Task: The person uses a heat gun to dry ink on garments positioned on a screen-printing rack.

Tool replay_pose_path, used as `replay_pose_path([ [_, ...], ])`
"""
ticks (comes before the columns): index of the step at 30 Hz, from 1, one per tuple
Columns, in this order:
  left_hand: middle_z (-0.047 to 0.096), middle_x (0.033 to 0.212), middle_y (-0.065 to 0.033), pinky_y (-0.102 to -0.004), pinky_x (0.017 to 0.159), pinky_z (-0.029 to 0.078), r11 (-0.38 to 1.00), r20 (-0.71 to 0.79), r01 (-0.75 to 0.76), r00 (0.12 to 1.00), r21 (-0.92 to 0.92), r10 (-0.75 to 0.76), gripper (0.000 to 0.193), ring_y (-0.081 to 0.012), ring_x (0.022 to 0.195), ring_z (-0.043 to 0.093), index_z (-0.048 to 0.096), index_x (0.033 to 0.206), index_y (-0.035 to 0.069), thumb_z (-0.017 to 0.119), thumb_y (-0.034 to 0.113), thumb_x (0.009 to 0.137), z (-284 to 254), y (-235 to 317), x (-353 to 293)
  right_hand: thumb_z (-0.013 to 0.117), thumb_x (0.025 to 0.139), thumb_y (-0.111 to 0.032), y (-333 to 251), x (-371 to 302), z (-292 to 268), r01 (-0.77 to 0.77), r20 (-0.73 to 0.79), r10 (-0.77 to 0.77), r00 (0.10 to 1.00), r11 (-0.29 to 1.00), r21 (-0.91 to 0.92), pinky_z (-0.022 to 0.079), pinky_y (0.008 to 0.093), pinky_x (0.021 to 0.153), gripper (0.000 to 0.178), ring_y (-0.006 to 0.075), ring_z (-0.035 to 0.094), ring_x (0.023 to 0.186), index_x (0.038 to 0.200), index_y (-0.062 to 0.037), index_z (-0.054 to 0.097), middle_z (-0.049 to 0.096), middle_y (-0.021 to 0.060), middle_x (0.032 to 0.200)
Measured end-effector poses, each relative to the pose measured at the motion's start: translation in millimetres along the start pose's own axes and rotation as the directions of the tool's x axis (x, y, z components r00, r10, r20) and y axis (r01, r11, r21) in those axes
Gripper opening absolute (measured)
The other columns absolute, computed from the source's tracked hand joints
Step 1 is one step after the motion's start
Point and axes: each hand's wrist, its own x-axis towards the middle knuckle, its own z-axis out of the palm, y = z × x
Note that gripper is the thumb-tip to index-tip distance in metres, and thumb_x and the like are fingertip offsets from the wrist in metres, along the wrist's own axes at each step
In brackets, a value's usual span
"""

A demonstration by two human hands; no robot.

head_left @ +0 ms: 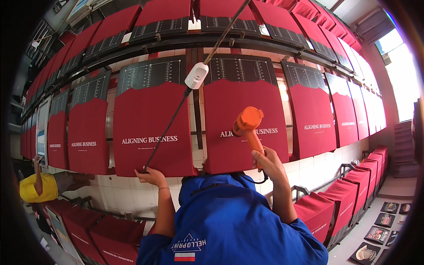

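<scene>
My right hand (270,164) is wrapped round the handle of an orange hair dryer (249,120). The dryer is over a red T-shirt (243,104) stretched on a black printing board with white scale marks (240,68). A black power cord (170,121) runs down from a white socket block (197,76) to the fingers of my left hand (153,177). That hand seems closed on the cord, at the lower edge of another shirt-covered board (152,110). A second stretch of cord hangs beneath my right hand and passes behind my blue shirt.
Rows of boards dressed in red shirts (309,119) stand on dark metal rails (194,40) ahead, with more behind me (342,198). A person in a yellow top (39,187) is at the left, one hand at a framed screen (43,128). Printed samples (376,234) lie at lower right.
</scene>
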Motion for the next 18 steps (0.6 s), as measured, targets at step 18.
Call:
replay_pose_path([
  [18,0.028,0.136,-0.0316,-0.0448,0.095,0.048,0.998,0.0,-0.004,1.0,-0.062,0.004,0.059,-0.0425,0.114,0.049,0.026,0.147,-0.003,0.046,0.03,0.102,0,-4,2,0.062,0.094,-0.029,-5,7,4,-0.041,0.069,0.04,0.997,0.999,0.011,0.046,0.0241,0.052,0.028,0.0086,0.059,0.061,0.091,-0.0012,0.059,0.059,0.0013,0.071],
])
